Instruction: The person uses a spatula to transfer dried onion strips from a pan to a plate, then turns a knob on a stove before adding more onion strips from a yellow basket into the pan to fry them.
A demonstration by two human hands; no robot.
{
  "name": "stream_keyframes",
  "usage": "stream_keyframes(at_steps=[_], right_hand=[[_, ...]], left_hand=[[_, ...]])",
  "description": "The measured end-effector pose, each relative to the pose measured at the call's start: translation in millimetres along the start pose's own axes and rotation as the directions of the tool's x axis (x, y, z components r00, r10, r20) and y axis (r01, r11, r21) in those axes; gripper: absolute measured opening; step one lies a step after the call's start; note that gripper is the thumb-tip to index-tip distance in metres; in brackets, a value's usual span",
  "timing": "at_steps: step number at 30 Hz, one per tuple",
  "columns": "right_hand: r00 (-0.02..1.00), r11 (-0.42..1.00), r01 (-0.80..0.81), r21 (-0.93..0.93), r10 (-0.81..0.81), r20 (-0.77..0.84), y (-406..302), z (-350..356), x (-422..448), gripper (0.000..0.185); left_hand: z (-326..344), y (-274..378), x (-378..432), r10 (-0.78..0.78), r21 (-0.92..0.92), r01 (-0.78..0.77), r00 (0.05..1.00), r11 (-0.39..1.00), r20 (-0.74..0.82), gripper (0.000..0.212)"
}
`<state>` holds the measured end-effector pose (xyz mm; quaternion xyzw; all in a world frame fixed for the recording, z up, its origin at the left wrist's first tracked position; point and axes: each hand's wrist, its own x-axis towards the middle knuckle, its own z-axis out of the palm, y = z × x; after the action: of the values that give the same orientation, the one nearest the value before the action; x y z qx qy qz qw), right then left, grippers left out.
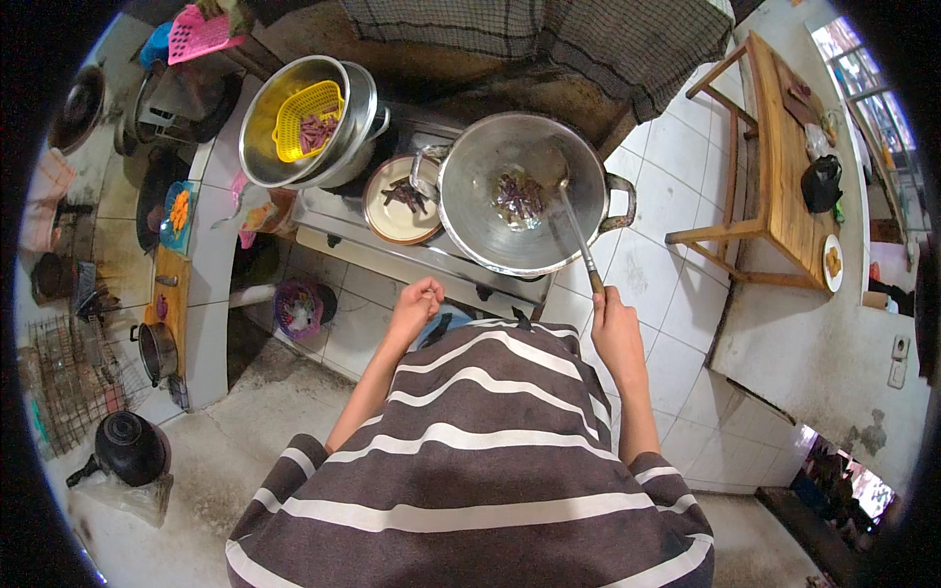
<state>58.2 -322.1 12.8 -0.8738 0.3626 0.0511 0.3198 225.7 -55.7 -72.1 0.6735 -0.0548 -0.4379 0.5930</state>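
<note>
My right hand (616, 331) grips the wooden handle of a long metal spatula (576, 229), whose head rests inside a large metal wok (470, 220). Purple strips (520, 192) lie in bubbling oil at the wok's bottom. My left hand (420, 305) is curled in front of the stove (470, 275), near its front edge; whether its fingers hold anything small cannot be told. Left of the wok, a cream plate with a brown rim (382, 220) bears dark fried strips (404, 195). Farther left, a yellow plastic basket (290, 117) with pale purple strips (318, 132) sits in a metal bowl (257, 151).
A tiled counter (209, 279) at the left holds a blue dish of orange pieces (179, 209) and a small metal pot (156, 353). A wooden table (786, 198) stands at the right. A checked cloth (632, 51) hangs beyond the wok. A purple basket (298, 309) sits below the stove.
</note>
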Motion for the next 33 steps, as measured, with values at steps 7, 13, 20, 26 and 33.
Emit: stream_keyframes(at_steps=[7, 13, 20, 26, 33], right_hand=[[1.0, 0.999, 0.022, -0.041, -0.023, -0.015, 11.4, 13.8, 5.5, 0.025], [0.986, 0.994, -0.023, 0.11, 0.004, 0.169, -1.4, -0.1, 1.8, 0.028], [0.978, 0.992, -0.026, 0.127, -0.001, 0.208, 2.5, 1.8, 2.0, 0.028], [0.994, 0.997, 0.01, 0.075, -0.018, 0.11, 5.3, 8.6, -0.9, 0.028], [0.996, 0.998, -0.056, 0.027, 0.054, 0.064, 5.1, 6.6, -5.0, 0.027]], left_hand=[[2.3, 6.4, 0.9, 0.008, -0.002, -0.008, 1.0, 1.0, -0.009, 0.019], [1.6, 8.3, -0.1, -0.002, -0.009, 0.002, 1.0, 1.0, 0.001, 0.018], [6.4, 14.6, -3.5, -0.005, -0.012, 0.005, 1.0, 1.0, -0.006, 0.018], [4.9, 14.8, -1.4, 0.001, -0.001, -0.001, 1.0, 1.0, -0.004, 0.017], [3.9, 11.6, -2.9, -0.004, -0.008, 0.003, 1.0, 1.0, -0.022, 0.017]])
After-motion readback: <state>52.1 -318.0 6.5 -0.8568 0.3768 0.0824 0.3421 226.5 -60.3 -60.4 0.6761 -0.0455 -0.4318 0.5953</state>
